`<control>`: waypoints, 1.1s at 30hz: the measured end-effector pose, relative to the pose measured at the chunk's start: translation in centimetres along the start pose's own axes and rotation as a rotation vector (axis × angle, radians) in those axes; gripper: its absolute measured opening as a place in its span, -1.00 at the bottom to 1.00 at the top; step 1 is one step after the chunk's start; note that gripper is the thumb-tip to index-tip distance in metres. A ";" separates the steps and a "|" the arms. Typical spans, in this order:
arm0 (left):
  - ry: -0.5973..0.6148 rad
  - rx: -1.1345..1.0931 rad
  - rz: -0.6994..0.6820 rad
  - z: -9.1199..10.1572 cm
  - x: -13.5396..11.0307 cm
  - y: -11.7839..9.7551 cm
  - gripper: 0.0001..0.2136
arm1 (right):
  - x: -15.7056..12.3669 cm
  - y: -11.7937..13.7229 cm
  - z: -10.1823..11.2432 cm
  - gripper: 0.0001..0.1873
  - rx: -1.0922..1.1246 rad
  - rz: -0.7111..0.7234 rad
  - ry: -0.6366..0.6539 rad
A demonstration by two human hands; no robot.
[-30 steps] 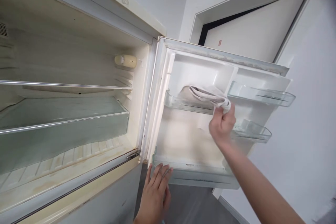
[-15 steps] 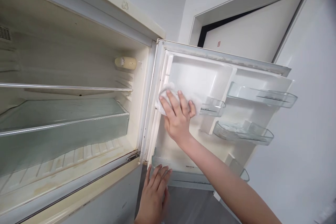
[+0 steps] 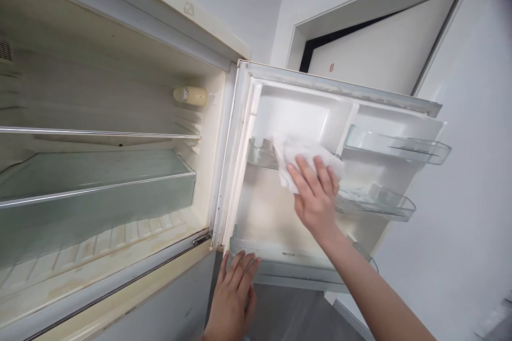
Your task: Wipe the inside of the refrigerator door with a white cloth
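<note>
My right hand [image 3: 316,197] presses a folded white cloth [image 3: 308,162] against the front of a small clear door shelf [image 3: 262,157], on the inner side of the open refrigerator door [image 3: 276,197]. The cloth and fingers hide the shelf's right part. Lower down, my left hand [image 3: 236,290] lies at the left end of the long bottom door shelf [image 3: 296,273], its fingers stretched and slightly apart over the rim. Nothing shows held in it.
On the left is the refrigerator interior, with a glass shelf [image 3: 100,132], a greenish clear drawer [image 3: 100,213] and a yellowed lamp cover [image 3: 191,96]. More clear door shelves [image 3: 400,146] sit at the right. A white room door [image 3: 372,42] stands behind.
My right hand has moved to the right with the cloth, from the door's left edge along the small shelf, uncovering the shelf's left end. My left hand stays in place.
</note>
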State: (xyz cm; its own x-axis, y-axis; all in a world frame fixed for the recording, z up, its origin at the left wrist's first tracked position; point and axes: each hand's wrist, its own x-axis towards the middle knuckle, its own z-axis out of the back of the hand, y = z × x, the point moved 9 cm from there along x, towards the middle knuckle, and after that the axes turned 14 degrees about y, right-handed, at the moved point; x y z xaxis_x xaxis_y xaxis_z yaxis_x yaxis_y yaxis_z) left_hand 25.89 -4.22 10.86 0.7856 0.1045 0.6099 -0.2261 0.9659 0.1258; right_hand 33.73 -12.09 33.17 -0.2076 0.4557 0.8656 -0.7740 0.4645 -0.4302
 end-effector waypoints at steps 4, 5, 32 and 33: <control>0.009 -0.001 0.002 -0.1 -0.2 0.0 -0.42 | -2.7 -3.2 1.1 -0.39 0.003 -0.101 -0.107; 0.010 -0.002 0.005 -0.2 -0.2 0.0 -0.42 | -3.2 -3.7 1.3 -0.39 0.003 -0.124 -0.141; -0.036 -0.035 0.026 0.3 -0.2 0.7 -0.40 | 5.7 3.1 -1.2 -0.34 -0.149 0.066 0.093; -0.038 -0.038 0.024 0.2 -0.2 0.6 -0.40 | 5.9 3.5 -1.5 -0.33 -0.135 0.107 0.122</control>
State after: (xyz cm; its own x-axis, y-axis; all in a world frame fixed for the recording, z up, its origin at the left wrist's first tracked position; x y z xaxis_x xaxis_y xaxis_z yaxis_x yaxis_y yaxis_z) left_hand 25.46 -3.71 10.99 0.7574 0.1189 0.6420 -0.2216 0.9717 0.0815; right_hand 30.69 -6.63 36.43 -0.2040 0.5924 0.7794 -0.6626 0.5026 -0.5554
